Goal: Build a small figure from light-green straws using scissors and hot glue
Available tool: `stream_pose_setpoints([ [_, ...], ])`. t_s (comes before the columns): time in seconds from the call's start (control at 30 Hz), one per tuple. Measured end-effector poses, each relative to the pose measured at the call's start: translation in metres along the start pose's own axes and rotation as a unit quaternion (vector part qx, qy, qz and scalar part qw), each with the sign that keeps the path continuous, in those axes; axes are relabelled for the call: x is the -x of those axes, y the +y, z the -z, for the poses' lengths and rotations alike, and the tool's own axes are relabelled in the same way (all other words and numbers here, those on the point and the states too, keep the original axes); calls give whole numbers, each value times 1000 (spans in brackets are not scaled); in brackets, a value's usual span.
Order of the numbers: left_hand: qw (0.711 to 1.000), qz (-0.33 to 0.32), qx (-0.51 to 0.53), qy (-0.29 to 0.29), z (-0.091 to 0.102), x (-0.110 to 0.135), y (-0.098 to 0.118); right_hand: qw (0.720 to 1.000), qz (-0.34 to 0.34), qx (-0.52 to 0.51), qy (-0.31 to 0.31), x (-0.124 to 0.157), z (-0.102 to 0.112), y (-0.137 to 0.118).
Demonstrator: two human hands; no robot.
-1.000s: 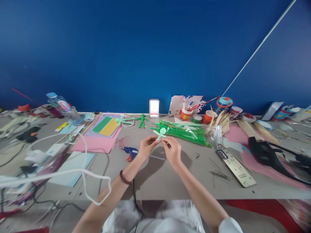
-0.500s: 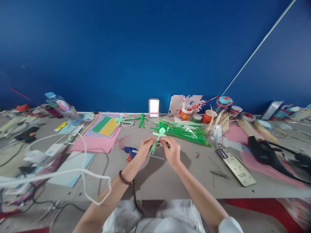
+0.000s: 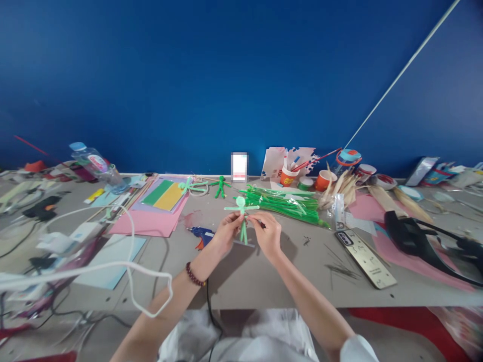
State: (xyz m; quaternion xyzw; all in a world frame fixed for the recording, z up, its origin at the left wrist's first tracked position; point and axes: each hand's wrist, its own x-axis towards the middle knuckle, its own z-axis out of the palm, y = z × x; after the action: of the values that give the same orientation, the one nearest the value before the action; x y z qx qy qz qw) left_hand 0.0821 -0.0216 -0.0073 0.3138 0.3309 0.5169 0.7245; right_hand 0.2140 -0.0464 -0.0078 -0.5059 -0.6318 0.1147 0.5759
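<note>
A light green pipe-cleaner figure (image 3: 241, 207) with a round head and arms spread stands upright between my hands, above the grey table (image 3: 264, 276). My left hand (image 3: 225, 233) pinches its body from the left, and my right hand (image 3: 267, 232) pinches it from the right. Just behind lies a bag of green pipe cleaners (image 3: 287, 203). A blue glue gun (image 3: 202, 235) lies on the table left of my left hand. Two finished figures lie further back, one light green (image 3: 190, 186) and one dark green (image 3: 221, 186).
Coloured paper sheets (image 3: 158, 206) lie at the back left beside a water bottle (image 3: 96, 166). A white cable (image 3: 128, 261) loops at the left. Orange cups (image 3: 307, 178), dry husks (image 3: 339, 188), a phone (image 3: 346, 239), a ruler (image 3: 372, 264) and a black tool (image 3: 415, 236) lie to the right.
The figure has turned from tilted to upright, head up with arms level and legs hanging down. Both hands stayed in nearly the same place, still pinching it.
</note>
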Motion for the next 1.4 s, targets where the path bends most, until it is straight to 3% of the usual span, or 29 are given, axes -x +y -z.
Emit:
stream_pose_setpoints([
  [0.17, 1000, 11, -18, -24, -2, 4, 1, 999, -47, -20, -2, -1, 0, -2],
  [0.27, 1000, 10, -4, -22, -2, 3, 1, 991, -113, -64, -21, -3, -3, 0],
  [0.43, 997, 50, 9, -53, 2, 0, 0, 956, -229, -176, -56, -6, -8, 9],
  [0.6, 997, 35, -10, -61, 0, -1, 1, 917, -282, -275, -59, -5, -10, 12],
  [0.87, 999, 18, -31, -41, -4, -1, 2, 912, -289, -281, -72, -3, -11, 10],
  [1.0, 995, -23, -95, 11, -3, 0, 0, 936, -277, -209, -54, -3, -10, 11],
  [1.2, 948, -154, -277, 43, -3, 1, 2, 976, -178, -117, -37, -2, -6, 8],
  [1.33, 919, -206, -335, 38, -6, 4, 3, 973, -194, -122, -33, -4, -4, 7],
  [1.4, 926, -206, -313, 37, -7, 5, 0, 971, -199, -128, -23, -5, -4, 6],
])
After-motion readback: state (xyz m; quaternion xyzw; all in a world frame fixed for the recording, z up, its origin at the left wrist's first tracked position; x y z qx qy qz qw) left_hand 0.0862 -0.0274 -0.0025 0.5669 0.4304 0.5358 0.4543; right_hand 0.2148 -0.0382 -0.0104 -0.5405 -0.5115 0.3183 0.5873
